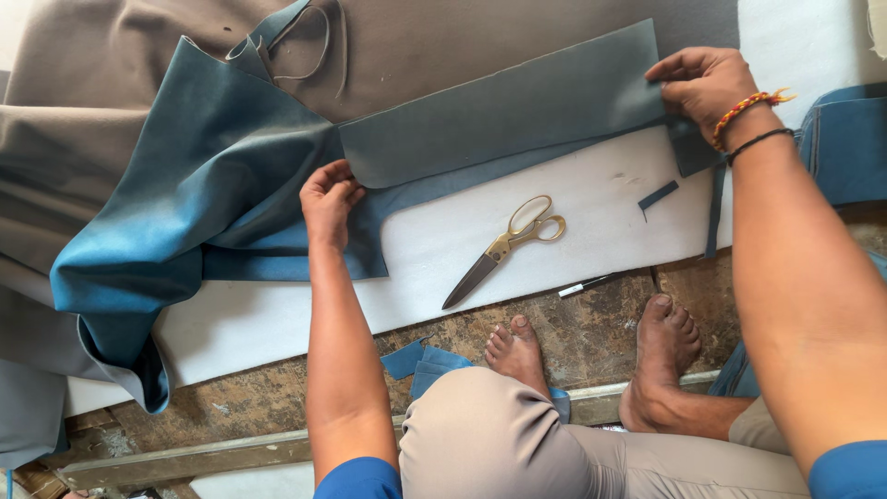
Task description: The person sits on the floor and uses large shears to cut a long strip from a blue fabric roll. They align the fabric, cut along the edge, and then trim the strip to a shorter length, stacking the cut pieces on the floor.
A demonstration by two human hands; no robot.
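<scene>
A long blue-grey cut strip of fabric (pixel 504 111) lies folded over a larger teal-blue fabric (pixel 212 176) on a white foam sheet (pixel 591 203). My left hand (pixel 328 199) presses down on the teal fabric at the strip's left end, fingers curled. My right hand (pixel 702 83), with a beaded band and a black thread at the wrist, pinches the strip's right end. Gold-handled scissors (pixel 504 248) lie shut on the foam between my hands, untouched.
Grey-brown cloth (pixel 102 65) covers the far left and top. A black-and-white pen (pixel 591 284) lies at the foam's near edge. Small blue offcuts (pixel 658 195) sit on the foam; another blue scrap (pixel 425 362) lies on the worn floor by my bare feet (pixel 517 351).
</scene>
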